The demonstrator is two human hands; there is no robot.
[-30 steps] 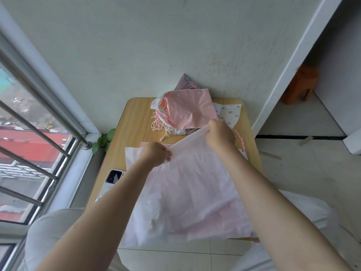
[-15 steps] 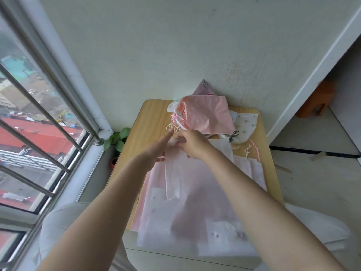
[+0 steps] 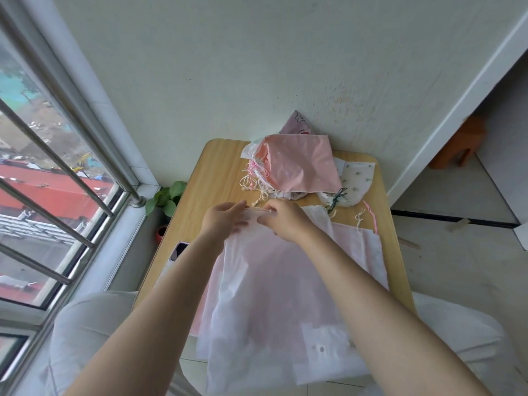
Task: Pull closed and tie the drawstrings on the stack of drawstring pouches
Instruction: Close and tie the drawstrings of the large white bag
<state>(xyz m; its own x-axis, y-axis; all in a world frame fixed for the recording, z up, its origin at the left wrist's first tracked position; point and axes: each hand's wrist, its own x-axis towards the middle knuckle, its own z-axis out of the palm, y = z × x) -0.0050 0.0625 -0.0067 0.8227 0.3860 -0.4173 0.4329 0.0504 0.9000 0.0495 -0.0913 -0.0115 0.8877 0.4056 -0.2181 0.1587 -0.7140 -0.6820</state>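
A large translucent white-and-pink pouch (image 3: 271, 298) lies over the small wooden table (image 3: 217, 172) and hangs off its near edge. My left hand (image 3: 224, 218) and my right hand (image 3: 285, 220) meet at its gathered top end. The right hand's fingers pinch the top edge; the left hand's fingers lie fairly straight against it. More flat pouches (image 3: 363, 252) lie underneath to the right, with loose cords (image 3: 368, 217). A pile of tied pouches (image 3: 297, 167), pink on top, sits at the table's far side with cords (image 3: 251, 181) hanging out.
A phone (image 3: 178, 250) lies at the table's left edge. A small potted plant (image 3: 167, 197) stands on the floor by the window with metal bars (image 3: 57, 167). The wall rises right behind the table. An orange stool (image 3: 457, 147) stands far right.
The hands were apart, holding the pouch's top edge spread wide; they have come together at its far left end. The pouch top is now bunched, and the view has tilted left.
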